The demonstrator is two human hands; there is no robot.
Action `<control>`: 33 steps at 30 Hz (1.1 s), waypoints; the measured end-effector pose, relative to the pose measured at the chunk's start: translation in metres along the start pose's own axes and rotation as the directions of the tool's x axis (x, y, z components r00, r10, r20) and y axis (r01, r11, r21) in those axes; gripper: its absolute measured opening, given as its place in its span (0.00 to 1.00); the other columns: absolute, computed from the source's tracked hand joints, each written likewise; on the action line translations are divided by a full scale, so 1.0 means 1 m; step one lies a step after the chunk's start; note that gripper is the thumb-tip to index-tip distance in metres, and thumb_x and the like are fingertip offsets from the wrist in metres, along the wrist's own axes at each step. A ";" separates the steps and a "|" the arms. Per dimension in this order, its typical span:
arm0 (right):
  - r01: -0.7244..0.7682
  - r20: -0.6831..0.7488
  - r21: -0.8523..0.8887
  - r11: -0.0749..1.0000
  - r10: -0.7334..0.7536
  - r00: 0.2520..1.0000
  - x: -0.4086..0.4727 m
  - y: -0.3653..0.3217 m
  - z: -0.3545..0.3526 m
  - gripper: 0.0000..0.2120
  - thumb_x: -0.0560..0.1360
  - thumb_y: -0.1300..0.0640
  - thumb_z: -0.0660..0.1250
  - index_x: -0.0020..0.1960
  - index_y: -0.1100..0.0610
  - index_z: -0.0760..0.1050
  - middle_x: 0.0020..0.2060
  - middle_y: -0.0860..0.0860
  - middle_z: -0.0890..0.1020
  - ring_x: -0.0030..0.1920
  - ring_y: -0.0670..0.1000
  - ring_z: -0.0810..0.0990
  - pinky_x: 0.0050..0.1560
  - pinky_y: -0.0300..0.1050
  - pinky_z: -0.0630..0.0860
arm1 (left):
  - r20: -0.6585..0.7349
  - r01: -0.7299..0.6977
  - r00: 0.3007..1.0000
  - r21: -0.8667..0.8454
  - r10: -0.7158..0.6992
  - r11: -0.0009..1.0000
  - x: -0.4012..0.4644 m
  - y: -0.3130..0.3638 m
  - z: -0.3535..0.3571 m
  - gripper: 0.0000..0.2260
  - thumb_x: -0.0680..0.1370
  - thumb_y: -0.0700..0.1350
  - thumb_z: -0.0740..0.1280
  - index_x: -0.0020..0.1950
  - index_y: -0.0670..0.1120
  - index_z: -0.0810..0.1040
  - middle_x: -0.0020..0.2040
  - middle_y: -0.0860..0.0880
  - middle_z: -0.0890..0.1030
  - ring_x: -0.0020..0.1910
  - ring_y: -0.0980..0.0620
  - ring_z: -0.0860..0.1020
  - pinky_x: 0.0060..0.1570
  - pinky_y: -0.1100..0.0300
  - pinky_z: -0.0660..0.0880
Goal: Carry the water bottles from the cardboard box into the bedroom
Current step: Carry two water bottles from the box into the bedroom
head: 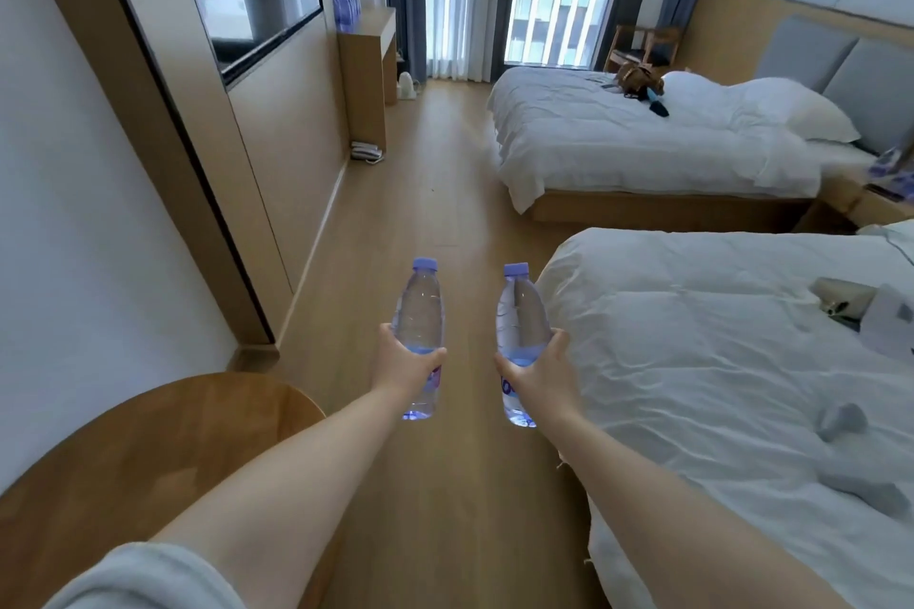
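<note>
My left hand [403,366] grips a clear water bottle [419,312] with a pale blue cap around its lower half, holding it upright over the wooden floor. My right hand [539,373] grips a second, matching water bottle [522,317] the same way, a little to the right. Both arms reach forward at about waist height. Several more bottles [346,7] with blue labels stand on the wooden desk [368,32] at the far left by the window. The cardboard box is out of view.
A round wooden table [123,460] is at my near left. Two beds with white bedding line the right: a near bed [717,386] and a far bed [618,139] with a brown bag on it. A nightstand [870,203] stands between them. A wooden floor aisle [435,173] runs towards the window.
</note>
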State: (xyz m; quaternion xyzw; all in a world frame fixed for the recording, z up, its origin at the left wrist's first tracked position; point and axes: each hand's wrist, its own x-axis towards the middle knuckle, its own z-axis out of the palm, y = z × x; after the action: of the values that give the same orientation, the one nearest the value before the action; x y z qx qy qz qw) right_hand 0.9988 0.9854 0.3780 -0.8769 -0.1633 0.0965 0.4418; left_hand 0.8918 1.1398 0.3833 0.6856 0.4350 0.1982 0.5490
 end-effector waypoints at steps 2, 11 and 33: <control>0.024 -0.015 -0.037 0.999 -0.024 1.000 0.036 -0.007 0.009 0.29 0.67 0.45 0.77 0.56 0.53 0.63 0.48 0.48 0.74 0.45 0.48 0.75 0.38 0.35 0.69 | -0.008 -0.010 1.000 -0.008 0.010 1.000 0.037 0.009 0.012 0.25 0.68 0.43 0.77 0.56 0.47 0.63 0.48 0.49 0.74 0.45 0.47 0.76 0.48 0.56 0.72; 0.062 0.024 -0.103 0.993 -0.060 0.998 0.226 -0.036 0.066 0.29 0.67 0.41 0.75 0.57 0.53 0.63 0.48 0.48 0.74 0.47 0.50 0.76 0.43 0.44 0.72 | -0.050 0.019 0.999 0.007 -0.018 1.000 0.215 0.032 0.063 0.28 0.68 0.41 0.76 0.61 0.44 0.64 0.51 0.49 0.74 0.50 0.46 0.76 0.54 0.54 0.73; -0.023 0.051 0.062 0.998 0.019 0.998 0.717 -0.218 0.256 0.31 0.67 0.42 0.73 0.58 0.54 0.60 0.50 0.49 0.73 0.45 0.53 0.74 0.44 0.47 0.70 | -0.245 -0.014 0.970 -0.067 -0.002 0.998 0.735 0.200 0.086 0.31 0.68 0.46 0.77 0.64 0.46 0.64 0.54 0.50 0.75 0.50 0.48 0.75 0.49 0.59 0.69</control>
State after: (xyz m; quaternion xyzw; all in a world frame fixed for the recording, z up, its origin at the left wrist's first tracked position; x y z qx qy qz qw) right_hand 1.5404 1.5633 0.3842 -0.8616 -0.1621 0.1284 0.4637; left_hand 1.4312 1.6846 0.3895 0.6380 0.4903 0.2978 0.5137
